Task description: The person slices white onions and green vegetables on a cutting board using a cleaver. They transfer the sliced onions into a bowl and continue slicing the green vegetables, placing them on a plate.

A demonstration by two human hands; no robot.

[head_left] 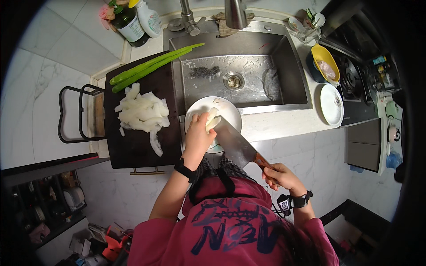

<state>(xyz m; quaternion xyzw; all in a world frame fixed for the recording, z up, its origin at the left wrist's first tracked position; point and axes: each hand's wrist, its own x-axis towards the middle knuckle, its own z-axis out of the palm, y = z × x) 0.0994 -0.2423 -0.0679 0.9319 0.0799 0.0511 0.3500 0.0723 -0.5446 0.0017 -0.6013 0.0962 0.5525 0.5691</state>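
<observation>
My left hand (198, 134) grips a few pale vegetable slices (212, 120) above a white plate (233, 114), beside the sink's front edge. A wooden-handled cleaver (235, 142) is in my right hand (282, 178). Its blade slants up and left, with the tip close against the slices. The blade and my left hand hide part of the plate. To the left, a heap of similar white slices (143, 111) lies on a dark cutting board (139, 149). Two long green vegetables (149, 66) rest across the board's far end, their tips reaching over the sink.
Behind the plate is a steel sink (213, 89) with a faucet (191, 23), dark scraps and a grey cloth (271, 83). Bottles (131, 28) stand at the back left. Along the right counter are a yellow basket (324, 63) holding pale food, another white plate (331, 105) and a stove (352, 79).
</observation>
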